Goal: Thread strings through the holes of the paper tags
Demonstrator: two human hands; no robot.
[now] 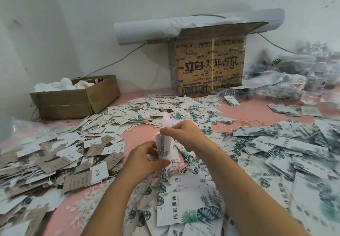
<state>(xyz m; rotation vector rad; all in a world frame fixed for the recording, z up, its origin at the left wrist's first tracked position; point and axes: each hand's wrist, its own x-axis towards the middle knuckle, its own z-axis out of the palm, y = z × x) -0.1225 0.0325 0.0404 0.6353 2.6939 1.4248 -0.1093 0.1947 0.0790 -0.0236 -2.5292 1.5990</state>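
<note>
Above the pink bench (141,134), leafy paper tags (162,144) are clasped in the left grip (145,159), top edge pinched by the right grip (181,132); just a narrow bare strip is seen between tag heaps (276,143).

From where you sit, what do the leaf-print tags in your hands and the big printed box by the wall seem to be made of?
The held tags look like thin matte white card: stiff edges, punched hole, printed green leaves. The big box looks like brown corrugated cardboard, its sheen suggesting clear tape.
</note>
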